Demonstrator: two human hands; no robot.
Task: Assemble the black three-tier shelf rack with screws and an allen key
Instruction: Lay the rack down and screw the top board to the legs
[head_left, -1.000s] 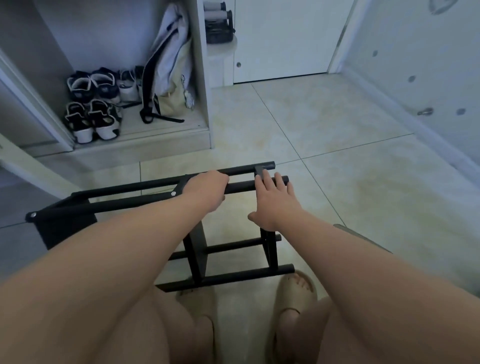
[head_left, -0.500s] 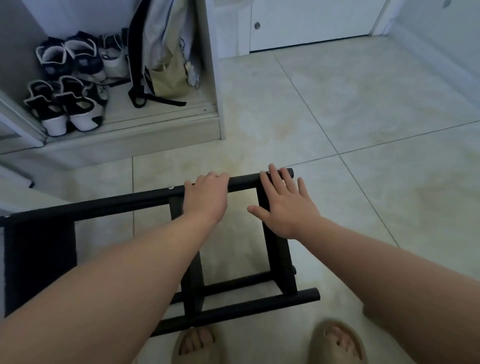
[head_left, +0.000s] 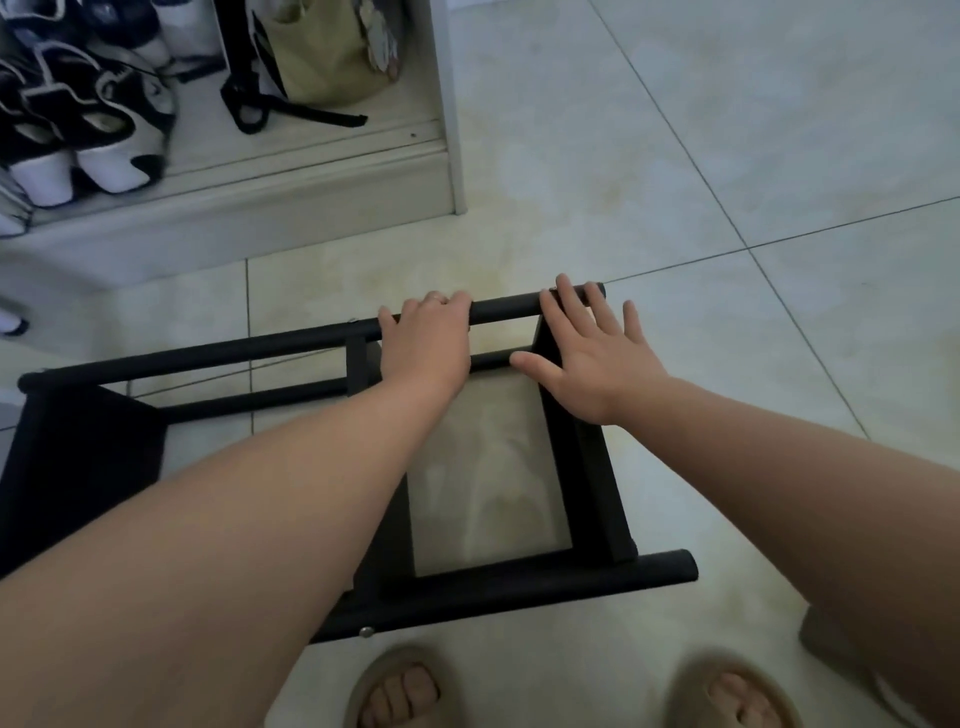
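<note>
One floor (head_left: 675, 156) bears the rack (head_left: 519, 587), its long axis running left from both hands. The left hand (head_left: 426, 343) curls round the top bar (head_left: 504, 309); the right hand (head_left: 592, 358) lies flat, fingers spread, on the right end frame (head_left: 597, 493), nearer that end.

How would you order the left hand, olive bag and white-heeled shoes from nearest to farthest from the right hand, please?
From the right hand:
1. left hand, just beside it, gripping the top bar.
2. olive bag, in the cupboard, ahead left.
3. white-heeled shoes, at the cupboard's far left.
</note>
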